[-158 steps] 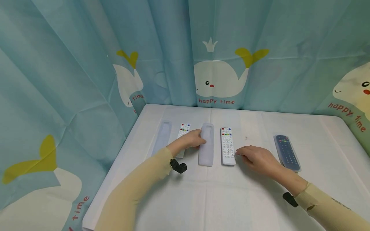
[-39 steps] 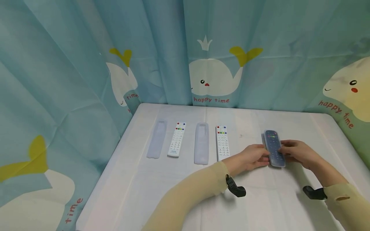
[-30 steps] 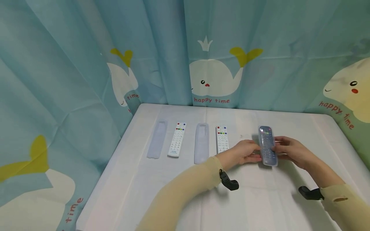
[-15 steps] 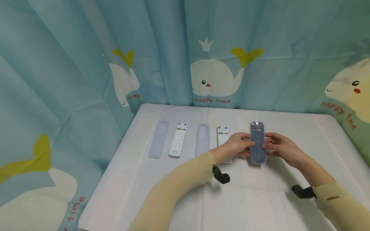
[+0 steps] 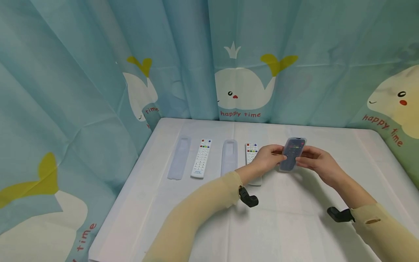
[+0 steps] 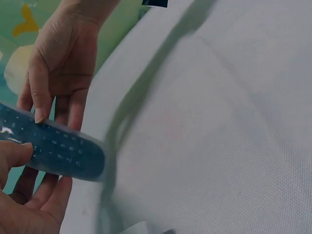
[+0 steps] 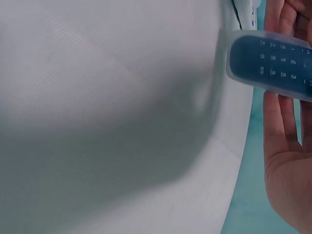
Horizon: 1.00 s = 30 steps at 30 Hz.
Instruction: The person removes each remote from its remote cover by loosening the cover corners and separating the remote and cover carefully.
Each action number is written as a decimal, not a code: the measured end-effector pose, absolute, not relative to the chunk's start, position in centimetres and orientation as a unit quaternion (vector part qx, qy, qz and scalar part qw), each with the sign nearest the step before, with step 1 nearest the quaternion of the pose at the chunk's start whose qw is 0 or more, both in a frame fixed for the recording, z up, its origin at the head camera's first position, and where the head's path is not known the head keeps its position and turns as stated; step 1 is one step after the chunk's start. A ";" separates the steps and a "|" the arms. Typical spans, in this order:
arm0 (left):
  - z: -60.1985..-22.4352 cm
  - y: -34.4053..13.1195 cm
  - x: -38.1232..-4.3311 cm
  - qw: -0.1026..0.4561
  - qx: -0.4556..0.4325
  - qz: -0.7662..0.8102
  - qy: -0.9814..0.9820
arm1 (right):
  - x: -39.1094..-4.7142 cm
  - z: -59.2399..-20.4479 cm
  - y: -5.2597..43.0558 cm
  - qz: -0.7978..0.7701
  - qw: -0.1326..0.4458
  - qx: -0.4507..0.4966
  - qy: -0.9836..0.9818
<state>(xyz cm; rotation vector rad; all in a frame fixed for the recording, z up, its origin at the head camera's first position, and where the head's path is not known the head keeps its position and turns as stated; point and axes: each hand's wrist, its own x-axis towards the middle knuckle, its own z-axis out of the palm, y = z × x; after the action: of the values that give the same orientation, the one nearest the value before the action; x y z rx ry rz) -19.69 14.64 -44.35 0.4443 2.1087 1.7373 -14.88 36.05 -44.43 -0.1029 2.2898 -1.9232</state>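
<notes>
Both hands hold a dark remote control (image 5: pixel 292 153) in a clear sleeve, raised above the table and tilted with its top end up. My left hand (image 5: pixel 269 159) grips its left edge, thumb on the front. From the right side, my right hand (image 5: pixel 319 163) pinches it, thumb on the front and fingers behind. The left wrist view shows the dark remote (image 6: pixel 63 148) between both hands, its number keys facing up. In the right wrist view the lower end of the remote (image 7: pixel 273 61) shows inside the see-through cover.
A white remote (image 5: pixel 252 152) lies partly hidden under my left forearm. Left of it lie a translucent remote cover (image 5: pixel 229 156), another white remote (image 5: pixel 201 159) and a second translucent cover (image 5: pixel 179 158). A whale-print curtain (image 5: pixel 183 72) stands behind the white table (image 5: pixel 262 225).
The dark remote has been picked up from the right side of the table and brought left toward the middle. In the last half second it is lifted and tilted, both hands holding it.
</notes>
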 end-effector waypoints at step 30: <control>-45.3 14.4 -20.0 0.179 0.165 0.613 0.752 | -15.4 -45.4 35.8 -0.649 0.054 -0.055 0.757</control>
<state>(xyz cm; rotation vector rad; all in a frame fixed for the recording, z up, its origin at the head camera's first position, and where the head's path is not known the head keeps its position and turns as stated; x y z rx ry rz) -20.02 14.41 -45.29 0.4651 2.1245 1.7329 -15.40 35.80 -45.44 -0.1656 2.2986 -1.9729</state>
